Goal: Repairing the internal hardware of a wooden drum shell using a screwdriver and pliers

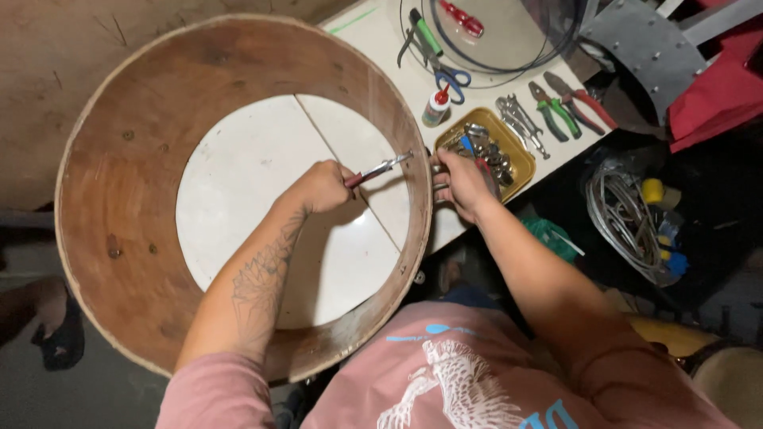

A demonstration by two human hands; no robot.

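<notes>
- A dark shoe point(60, 338) sits on the floor at the far left, low down.
- A big round wooden hoop point(119, 199), like the shell of a drum, fills the left half of the view. It rests with its far side on a white table point(373, 36), and the white top shows through its open middle.
- The person's left hand point(322, 187) is inside the hoop, near the right side of the wall. Its fingers are curled tight around the dark red handle of a small metal tool point(380, 168).
- The shiny tip of the tool points right and touches the inside of the hoop's wall.
- The right hand point(461, 184) is just outside the hoop, pressed up to the same bit of wall. Its fingers are bent and pinch something small and shiny there; what it is cannot be told.
- Just behind the right hand sits a yellow tray point(520, 155) full of small metal parts.
- A white glue bottle point(436, 107) with a red cap stands near the tray, with blue-handled scissors point(449, 77) beside it.
- More to the right lie silver pliers point(520, 119), green-handled pliers point(555, 110) and red-handled pliers point(584, 102), side by side.
- At the far right, below the table, lies a coil of grey wire point(624, 218).
</notes>
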